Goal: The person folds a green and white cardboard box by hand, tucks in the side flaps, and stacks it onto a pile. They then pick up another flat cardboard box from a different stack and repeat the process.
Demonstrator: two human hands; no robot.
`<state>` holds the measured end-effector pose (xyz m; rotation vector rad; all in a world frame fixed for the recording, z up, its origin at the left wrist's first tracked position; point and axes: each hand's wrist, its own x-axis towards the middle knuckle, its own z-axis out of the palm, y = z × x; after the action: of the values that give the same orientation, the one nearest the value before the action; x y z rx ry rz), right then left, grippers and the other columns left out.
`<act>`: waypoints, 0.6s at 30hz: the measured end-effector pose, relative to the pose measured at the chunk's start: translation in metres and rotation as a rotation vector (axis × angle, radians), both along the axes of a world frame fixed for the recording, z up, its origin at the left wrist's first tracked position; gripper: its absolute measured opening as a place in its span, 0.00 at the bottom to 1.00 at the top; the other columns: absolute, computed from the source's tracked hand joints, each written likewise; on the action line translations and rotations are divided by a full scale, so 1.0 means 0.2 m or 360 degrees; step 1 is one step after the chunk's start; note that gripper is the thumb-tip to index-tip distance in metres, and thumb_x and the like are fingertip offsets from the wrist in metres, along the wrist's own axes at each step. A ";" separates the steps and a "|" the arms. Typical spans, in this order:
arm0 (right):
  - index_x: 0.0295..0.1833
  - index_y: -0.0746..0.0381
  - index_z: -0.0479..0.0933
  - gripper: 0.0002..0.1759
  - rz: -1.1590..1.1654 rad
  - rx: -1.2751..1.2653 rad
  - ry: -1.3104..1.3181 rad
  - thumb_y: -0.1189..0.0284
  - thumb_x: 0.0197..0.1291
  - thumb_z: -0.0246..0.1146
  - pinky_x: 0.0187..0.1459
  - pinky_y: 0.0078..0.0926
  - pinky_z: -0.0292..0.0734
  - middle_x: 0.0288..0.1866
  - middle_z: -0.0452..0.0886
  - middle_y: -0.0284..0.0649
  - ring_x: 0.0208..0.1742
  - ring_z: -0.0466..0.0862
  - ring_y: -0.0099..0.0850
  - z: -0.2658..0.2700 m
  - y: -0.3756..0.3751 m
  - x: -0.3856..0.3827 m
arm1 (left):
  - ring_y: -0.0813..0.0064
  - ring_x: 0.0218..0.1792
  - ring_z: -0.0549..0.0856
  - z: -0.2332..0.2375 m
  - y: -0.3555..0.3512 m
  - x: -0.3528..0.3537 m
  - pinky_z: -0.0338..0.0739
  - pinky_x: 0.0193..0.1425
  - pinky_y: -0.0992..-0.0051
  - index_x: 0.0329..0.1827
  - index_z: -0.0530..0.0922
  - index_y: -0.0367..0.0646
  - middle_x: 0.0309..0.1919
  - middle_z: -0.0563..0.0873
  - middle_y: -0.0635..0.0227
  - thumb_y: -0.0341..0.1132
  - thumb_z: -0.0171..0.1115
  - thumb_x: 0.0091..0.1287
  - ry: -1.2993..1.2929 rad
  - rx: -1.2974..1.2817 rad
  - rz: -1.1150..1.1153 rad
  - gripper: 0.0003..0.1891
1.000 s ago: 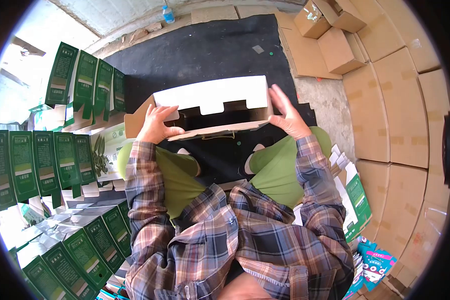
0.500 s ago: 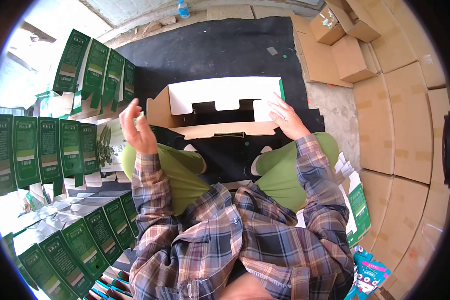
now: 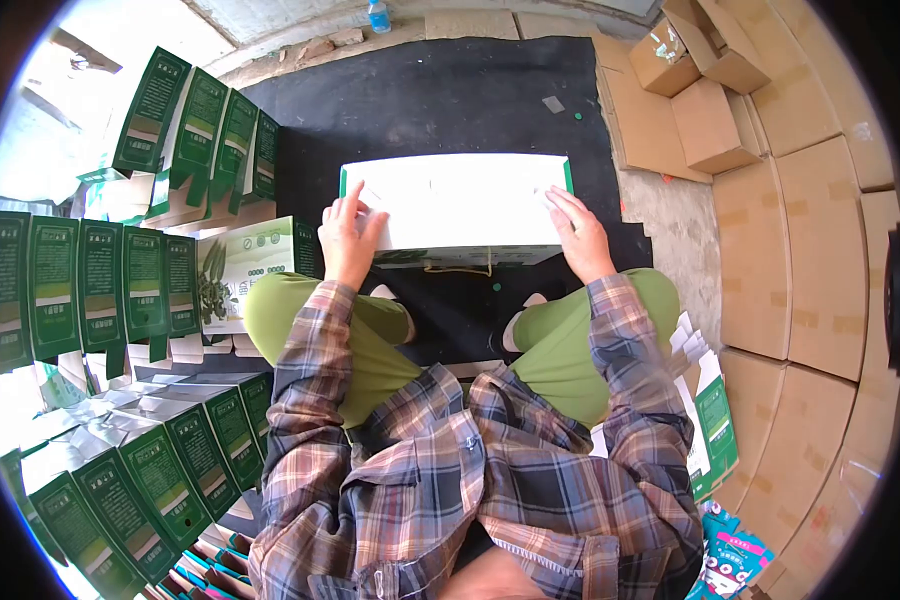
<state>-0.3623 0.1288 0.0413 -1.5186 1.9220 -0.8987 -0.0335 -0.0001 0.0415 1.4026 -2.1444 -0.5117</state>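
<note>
A carton (image 3: 460,200) with a plain white top and green side edges stands in front of my knees. A cord handle (image 3: 460,269) shows low on its near side. At the carton's left end rests my left hand (image 3: 350,240), its thumb and fingers apart. My right hand (image 3: 580,236) lies against the right end with fingers stretched out over the white surface. Neither hand is wrapped round anything. The carton's inside is hidden from above.
Rows of green printed boxes (image 3: 150,285) stand to my left, with silver-topped ones (image 3: 155,475) nearer. Brown cartons (image 3: 820,260) are stacked along the right. Black sheeting (image 3: 450,100) covers the floor. A blue bottle (image 3: 379,17) stands at the back.
The carton's open top and side flaps are now covered by a flat white panel. My left hand has moved right, onto the carton's left end; my right hand stays at the right end.
</note>
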 end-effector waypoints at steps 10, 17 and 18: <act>0.63 0.47 0.70 0.41 0.0095 -0.0042 0.0744 0.65 0.38 0.75 0.59 0.41 0.71 0.69 0.61 0.39 0.59 0.70 0.49 0.10 0.05 0.16 | 0.59 0.65 0.64 0.04 0.11 -0.04 0.57 0.63 0.48 0.61 0.75 0.62 0.64 0.71 0.75 0.59 0.67 0.49 -0.0529 -0.0275 -0.0397 0.33; 0.59 0.49 0.74 0.36 0.0113 0.0008 0.0695 0.66 0.39 0.75 0.61 0.41 0.69 0.68 0.61 0.41 0.60 0.69 0.49 0.11 0.05 0.16 | 0.64 0.64 0.65 0.05 0.12 -0.05 0.54 0.64 0.43 0.61 0.74 0.61 0.62 0.72 0.77 0.55 0.69 0.50 -0.0697 -0.0121 -0.0415 0.33; 0.59 0.49 0.74 0.35 0.0121 0.0079 0.0658 0.66 0.41 0.74 0.62 0.42 0.67 0.69 0.61 0.43 0.62 0.68 0.49 0.11 0.05 0.16 | 0.64 0.64 0.65 0.05 0.12 -0.05 0.53 0.63 0.44 0.60 0.75 0.60 0.62 0.73 0.77 0.53 0.69 0.50 -0.0702 -0.0104 -0.0437 0.31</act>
<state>-0.3294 0.1388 0.0633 -1.8440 2.1285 -0.5270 -0.0438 0.0246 0.0523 1.2805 -2.7027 -0.2386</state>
